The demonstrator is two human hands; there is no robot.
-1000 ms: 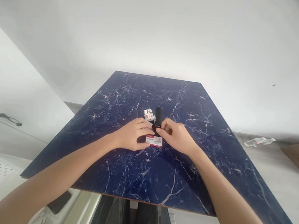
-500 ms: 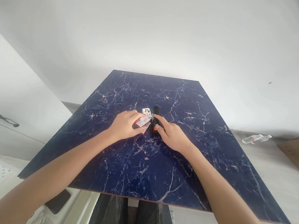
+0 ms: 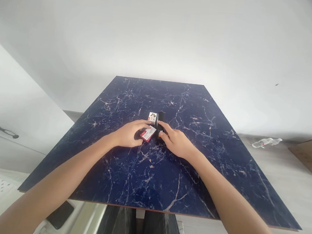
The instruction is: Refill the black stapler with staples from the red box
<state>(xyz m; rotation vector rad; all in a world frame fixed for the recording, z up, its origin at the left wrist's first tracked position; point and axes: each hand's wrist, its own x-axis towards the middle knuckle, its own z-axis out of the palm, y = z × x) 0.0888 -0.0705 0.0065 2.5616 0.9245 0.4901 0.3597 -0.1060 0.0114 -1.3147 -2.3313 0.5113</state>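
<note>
Two small cartons and a black object sit close together on the blue marbled tabletop (image 3: 151,175). My left hand (image 3: 128,133) curves around a red-and-white box (image 3: 148,133), thumb and fingers apart. Its fingertips reach the gap below a white box (image 3: 152,117) with a dark picture on top. Just right of the boxes is a long black object (image 3: 160,116) with a silvery edge and an orange patch; its kind is unclear. My right hand (image 3: 177,140) grips it, index finger across its upper part and thumb by the orange patch.
A white wall (image 3: 163,34) rises beyond the table. On the floor to the right lie a clear plastic bottle (image 3: 266,142) and a cardboard box (image 3: 309,154). A dark phone-like slab (image 3: 60,215) rests below the table's left front edge.
My left fingers have loosened around the red-and-white box, which now shows more of its top. The black object and my right hand have shifted slightly left. The view has tilted a little.
</note>
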